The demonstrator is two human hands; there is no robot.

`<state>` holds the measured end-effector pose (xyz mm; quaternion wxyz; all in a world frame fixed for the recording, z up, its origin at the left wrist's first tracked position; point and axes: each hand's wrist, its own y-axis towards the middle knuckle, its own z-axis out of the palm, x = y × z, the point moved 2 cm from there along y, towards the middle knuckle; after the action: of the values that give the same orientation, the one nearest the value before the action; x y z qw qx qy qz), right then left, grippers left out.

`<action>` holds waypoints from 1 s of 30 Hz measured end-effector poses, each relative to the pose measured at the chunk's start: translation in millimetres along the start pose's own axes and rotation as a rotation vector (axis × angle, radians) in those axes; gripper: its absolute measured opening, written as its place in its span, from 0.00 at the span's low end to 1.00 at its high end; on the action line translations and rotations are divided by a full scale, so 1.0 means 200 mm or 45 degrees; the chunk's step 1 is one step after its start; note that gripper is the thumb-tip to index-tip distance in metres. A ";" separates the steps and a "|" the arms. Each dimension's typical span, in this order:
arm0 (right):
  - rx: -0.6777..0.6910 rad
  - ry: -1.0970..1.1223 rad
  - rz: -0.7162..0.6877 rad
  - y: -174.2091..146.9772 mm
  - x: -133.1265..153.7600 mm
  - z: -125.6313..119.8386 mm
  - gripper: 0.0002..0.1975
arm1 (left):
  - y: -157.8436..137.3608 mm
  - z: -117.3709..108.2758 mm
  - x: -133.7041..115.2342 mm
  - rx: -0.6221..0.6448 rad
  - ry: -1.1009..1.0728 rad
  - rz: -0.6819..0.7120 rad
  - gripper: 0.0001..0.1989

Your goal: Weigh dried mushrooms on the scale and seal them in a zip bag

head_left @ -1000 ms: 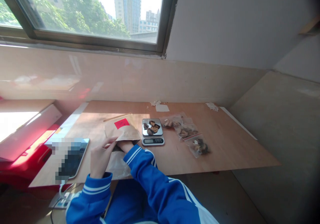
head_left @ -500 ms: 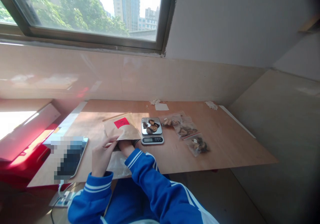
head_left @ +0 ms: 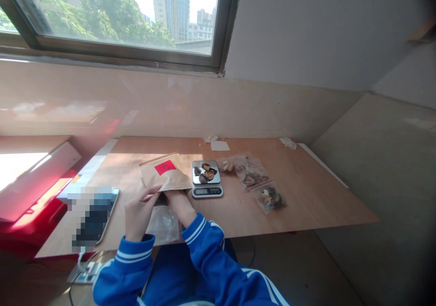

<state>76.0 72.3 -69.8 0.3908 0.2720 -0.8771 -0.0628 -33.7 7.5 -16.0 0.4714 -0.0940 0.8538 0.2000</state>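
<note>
A brown paper bag point(head_left: 168, 175) with a red label lies on the wooden board point(head_left: 306, 192). My left hand point(head_left: 138, 215) holds the bag's near edge at its mouth. My right hand point(head_left: 172, 196) reaches into the bag's opening, and its fingers are hidden inside. Right of the bag stands a small digital scale point(head_left: 206, 178) with several dark dried pieces on its platform. Beyond the scale lie three clear zip bags point(head_left: 254, 178) of dried pieces. A clear plastic bag point(head_left: 163, 224) lies under my wrists.
A tablet point(head_left: 93, 217) lies at the left of the board. A white paper scrap point(head_left: 220, 146) and crumpled bits sit at the back. A red and white object point(head_left: 30, 192) stands left. A power strip point(head_left: 85, 272) lies on the floor.
My right forearm has drawn back a little from the bag, so more of the wrist shows. The left hand keeps its hold on the bag.
</note>
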 end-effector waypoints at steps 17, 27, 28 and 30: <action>-0.527 0.538 0.061 -0.34 -0.02 -0.54 0.11 | 0.03 0.04 0.03 -0.074 0.011 -0.020 0.13; -0.813 0.222 0.372 -0.42 -0.62 -0.60 0.15 | 0.03 0.03 0.02 -0.082 0.004 -0.029 0.13; -0.789 0.190 0.352 -0.42 -0.64 -0.59 0.14 | 0.03 0.03 0.01 -0.087 0.002 -0.028 0.13; -0.740 0.116 0.320 -0.40 -0.68 -0.56 0.13 | 0.03 0.03 0.01 -0.094 0.004 -0.030 0.14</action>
<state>265.5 88.0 -108.4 0.4956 0.0411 -0.8309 -0.2496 -32.1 14.6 -18.6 0.4685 -0.1219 0.8454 0.2255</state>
